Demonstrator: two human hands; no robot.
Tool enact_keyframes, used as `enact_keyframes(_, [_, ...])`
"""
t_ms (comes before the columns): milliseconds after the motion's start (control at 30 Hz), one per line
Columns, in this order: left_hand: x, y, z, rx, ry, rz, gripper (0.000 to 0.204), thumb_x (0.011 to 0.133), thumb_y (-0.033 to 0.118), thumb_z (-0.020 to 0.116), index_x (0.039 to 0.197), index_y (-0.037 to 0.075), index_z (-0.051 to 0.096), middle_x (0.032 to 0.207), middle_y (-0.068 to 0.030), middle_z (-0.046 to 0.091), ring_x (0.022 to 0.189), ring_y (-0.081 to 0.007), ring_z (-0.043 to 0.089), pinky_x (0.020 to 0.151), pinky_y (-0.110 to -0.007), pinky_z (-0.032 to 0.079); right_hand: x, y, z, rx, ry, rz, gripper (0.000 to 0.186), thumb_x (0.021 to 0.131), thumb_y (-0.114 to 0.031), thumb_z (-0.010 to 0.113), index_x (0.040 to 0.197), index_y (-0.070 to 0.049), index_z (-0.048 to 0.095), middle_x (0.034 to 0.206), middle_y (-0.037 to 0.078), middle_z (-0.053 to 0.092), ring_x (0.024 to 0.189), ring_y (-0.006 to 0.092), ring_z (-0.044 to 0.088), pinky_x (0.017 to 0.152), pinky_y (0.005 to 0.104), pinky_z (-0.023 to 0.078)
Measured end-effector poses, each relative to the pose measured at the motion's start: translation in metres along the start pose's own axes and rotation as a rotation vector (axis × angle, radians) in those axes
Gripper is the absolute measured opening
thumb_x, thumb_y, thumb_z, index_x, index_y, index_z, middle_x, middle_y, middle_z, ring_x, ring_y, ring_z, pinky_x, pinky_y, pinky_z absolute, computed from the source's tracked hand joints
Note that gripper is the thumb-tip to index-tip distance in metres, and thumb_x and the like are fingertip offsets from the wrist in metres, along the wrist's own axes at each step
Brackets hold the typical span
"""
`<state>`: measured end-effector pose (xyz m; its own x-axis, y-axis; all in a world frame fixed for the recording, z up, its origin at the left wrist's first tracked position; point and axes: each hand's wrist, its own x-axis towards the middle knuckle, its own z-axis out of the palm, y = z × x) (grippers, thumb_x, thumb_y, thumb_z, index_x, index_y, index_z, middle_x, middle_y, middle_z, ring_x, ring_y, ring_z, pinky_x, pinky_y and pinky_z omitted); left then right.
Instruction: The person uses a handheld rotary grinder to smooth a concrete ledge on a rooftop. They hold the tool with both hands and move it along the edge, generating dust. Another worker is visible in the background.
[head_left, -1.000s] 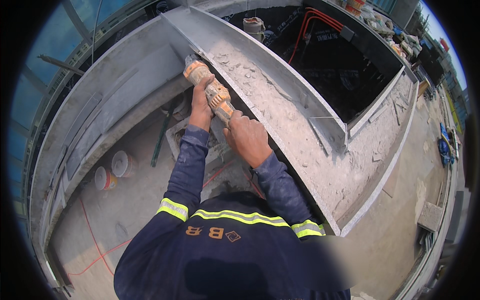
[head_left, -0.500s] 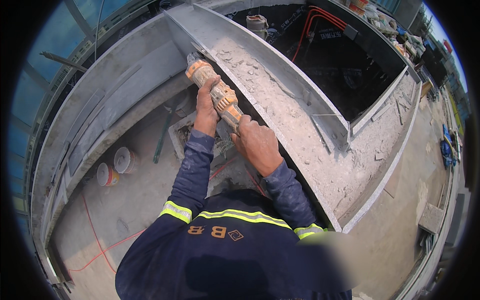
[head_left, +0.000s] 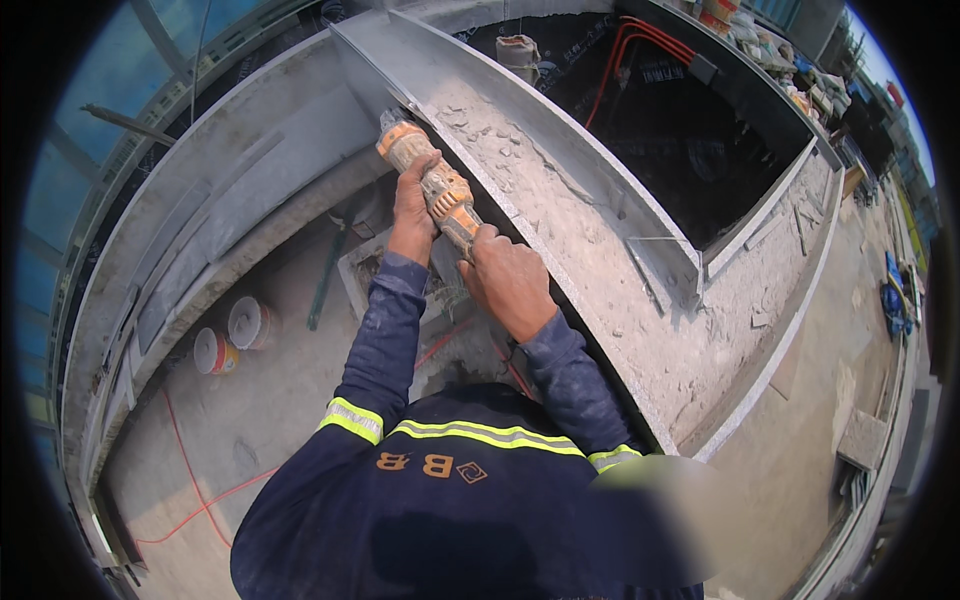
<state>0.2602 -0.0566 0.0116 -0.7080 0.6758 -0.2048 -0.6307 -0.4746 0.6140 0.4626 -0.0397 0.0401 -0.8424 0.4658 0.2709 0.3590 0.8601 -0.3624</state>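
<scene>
Both hands are closed on a dusty orange-and-grey angle grinder [head_left: 448, 192]. My left hand [head_left: 412, 212] wraps around the middle of its body. Behind it, my right hand [head_left: 512, 282] grips the rear end of the tool. The grinder's head points away from me, up to the edge of a grey stone panel [head_left: 505, 208] that tops the long planter wall. Its disc is mostly hidden, so I cannot tell whether it touches the stone.
Rubble and dust lie in the long stone trough [head_left: 590, 255] at right. Beyond it is a black-lined pit [head_left: 660, 160] with red conduits [head_left: 612, 62]. Two buckets [head_left: 248, 322] stand on the floor at left, near a red cable [head_left: 205, 500]. A curved ledge [head_left: 190, 270] runs along the left.
The grinder's head has shifted slightly to the right along the stone edge. Both hands keep their hold, and my right hand has moved a little left.
</scene>
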Motion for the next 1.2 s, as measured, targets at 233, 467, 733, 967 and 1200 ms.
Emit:
enact_keyframes(233, [0.011, 0.003, -0.003, 0.007, -0.014, -0.010, 0.032, 0.082, 0.019, 0.074, 0.102, 0.003, 0.054, 0.076, -0.0124, 0.061, 0.061, -0.0292, 0.066, 0.055, -0.044, 0.059, 0.008, 0.006, 0.016, 0.017, 0.094, -0.038, 0.037, 0.081, -0.027, 0.077, 0.090, 0.001, 0.055, 0.069, 0.020, 0.068, 0.067, 0.0370, 0.071, 0.059, 0.0441, 0.057])
enact_keyframes(467, [-0.001, 0.002, 0.002, 0.089, 0.000, 0.041, 0.036, 0.083, 0.022, 0.072, 0.103, -0.001, 0.054, 0.082, -0.0156, 0.062, 0.066, -0.0297, 0.068, 0.060, -0.044, 0.061, 0.005, 0.002, 0.008, 0.014, 0.028, 0.017, 0.037, 0.081, -0.027, 0.076, 0.091, 0.002, 0.055, 0.071, 0.020, 0.069, 0.069, 0.0380, 0.072, 0.062, 0.0447, 0.058])
enact_keyframes(733, [-0.027, -0.004, 0.007, 0.026, -0.036, 0.007, 0.033, 0.083, 0.022, 0.074, 0.100, 0.002, 0.054, 0.076, -0.0130, 0.061, 0.062, -0.0287, 0.067, 0.056, -0.044, 0.060, -0.022, 0.001, -0.012, 0.048, -0.003, 0.017, 0.037, 0.084, -0.027, 0.075, 0.095, 0.000, 0.053, 0.077, 0.022, 0.069, 0.071, 0.0397, 0.071, 0.062, 0.0470, 0.057])
enact_keyframes(967, [-0.036, -0.006, 0.014, 0.031, -0.020, 0.023, 0.033, 0.084, 0.022, 0.073, 0.100, 0.001, 0.054, 0.076, -0.0142, 0.061, 0.063, -0.0297, 0.068, 0.056, -0.044, 0.061, -0.024, 0.000, -0.018, 0.052, -0.027, 0.043, 0.037, 0.083, -0.027, 0.076, 0.095, 0.000, 0.053, 0.077, 0.022, 0.069, 0.071, 0.0398, 0.071, 0.061, 0.0471, 0.057])
enact_keyframes(1200, [-0.015, -0.004, -0.001, 0.044, -0.042, 0.020, 0.039, 0.083, 0.023, 0.073, 0.107, 0.000, 0.052, 0.081, -0.0166, 0.062, 0.067, -0.0313, 0.069, 0.059, -0.045, 0.061, -0.015, 0.001, -0.009, 0.025, 0.011, -0.006, 0.038, 0.083, -0.026, 0.076, 0.095, 0.003, 0.056, 0.077, 0.019, 0.070, 0.069, 0.0338, 0.073, 0.060, 0.0407, 0.058])
